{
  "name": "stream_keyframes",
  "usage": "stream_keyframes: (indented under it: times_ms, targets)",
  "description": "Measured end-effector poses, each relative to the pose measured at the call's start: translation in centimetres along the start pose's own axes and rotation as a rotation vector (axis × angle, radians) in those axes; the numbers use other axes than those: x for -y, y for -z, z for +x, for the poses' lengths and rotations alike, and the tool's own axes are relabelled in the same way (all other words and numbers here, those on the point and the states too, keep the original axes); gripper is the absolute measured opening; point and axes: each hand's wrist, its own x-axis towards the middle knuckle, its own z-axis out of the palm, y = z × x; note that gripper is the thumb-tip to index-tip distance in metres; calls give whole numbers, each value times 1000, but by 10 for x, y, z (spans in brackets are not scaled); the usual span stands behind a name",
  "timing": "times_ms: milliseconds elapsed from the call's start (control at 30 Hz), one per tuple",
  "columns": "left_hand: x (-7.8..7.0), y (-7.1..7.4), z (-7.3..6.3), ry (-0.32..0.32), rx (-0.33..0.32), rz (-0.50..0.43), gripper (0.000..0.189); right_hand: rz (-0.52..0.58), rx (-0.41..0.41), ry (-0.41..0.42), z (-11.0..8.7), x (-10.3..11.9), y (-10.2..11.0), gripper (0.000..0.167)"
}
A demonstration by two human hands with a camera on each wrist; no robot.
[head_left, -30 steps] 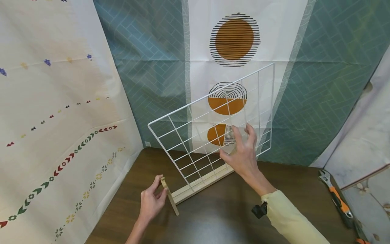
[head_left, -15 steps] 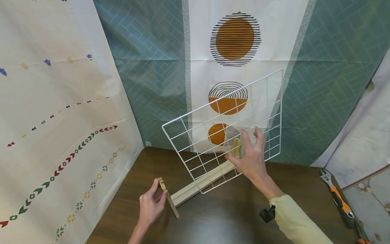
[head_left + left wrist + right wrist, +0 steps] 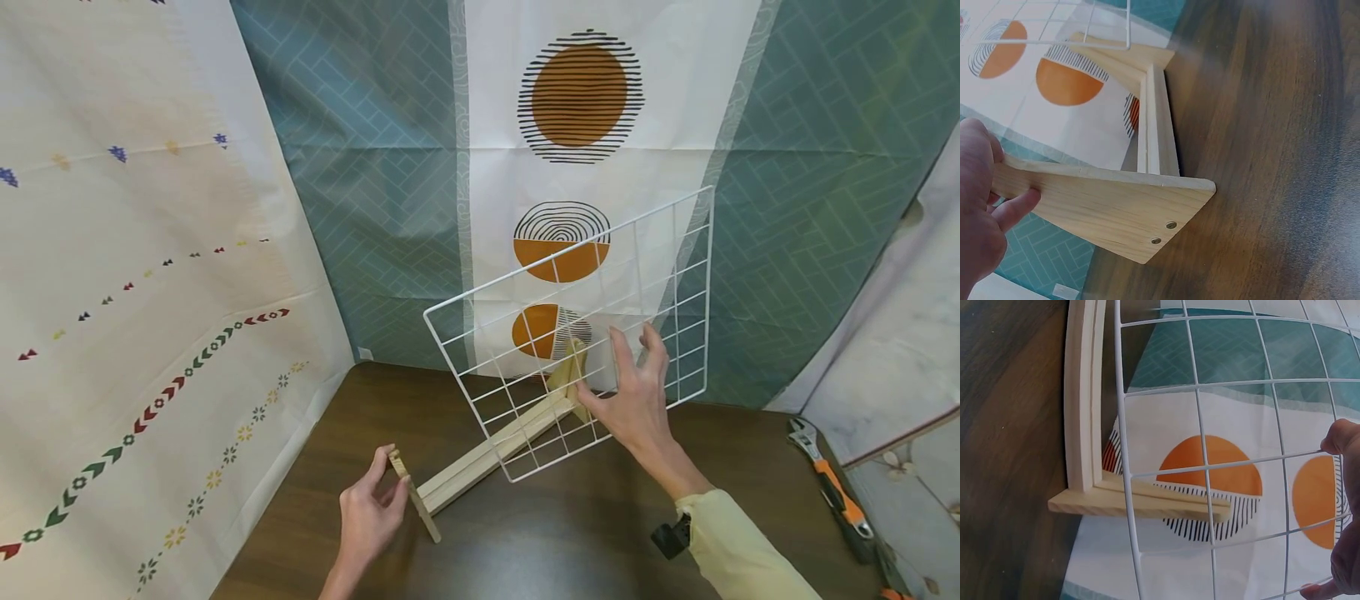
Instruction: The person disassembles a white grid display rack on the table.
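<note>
My left hand [image 3: 367,508] pinches the top end of the near wooden side piece [image 3: 1104,200] of a pale wooden stand, thumb on its outer face. Two screw heads [image 3: 1171,225] show low on that piece. A grooved base rail [image 3: 465,477] runs across the table to the far side piece [image 3: 1129,503]. My right hand [image 3: 633,400] holds a white wire grid panel [image 3: 1207,467] by its wires, fingers and thumb spread over several squares. The panel hangs tilted, its left end low, overlapping the rail and far side piece in the head view.
An adjustable wrench [image 3: 825,475] with orange and black handle lies at the table's right edge. Another orange-handled tool [image 3: 892,583] is partly cut off below it. Patterned cloths [image 3: 375,208] hang behind and on the left of the brown table [image 3: 540,550].
The wire panel has moved right and down with my right hand, away from the rail. The stand's far side piece has come into view. My left hand and the near side piece shifted slightly.
</note>
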Motion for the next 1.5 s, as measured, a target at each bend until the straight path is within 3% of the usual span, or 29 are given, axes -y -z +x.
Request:
stream_keyframes:
  times_ms: [467, 933, 1300, 1500]
  targets:
    - [-7, 3, -6, -6, -32, 18, 58, -19, 38, -37, -7, -6, 2, 86]
    - [-9, 3, -10, -15, -68, 31, 59, -28, 40, -10, -11, -15, 1, 89]
    - [-11, 4, -14, -20, -84, 30, 58, -48, 109, -26, -17, -21, 3, 93]
    - [-12, 6, -17, 9, -84, 37, 55, -52, 131, -45, -21, -24, 3, 93]
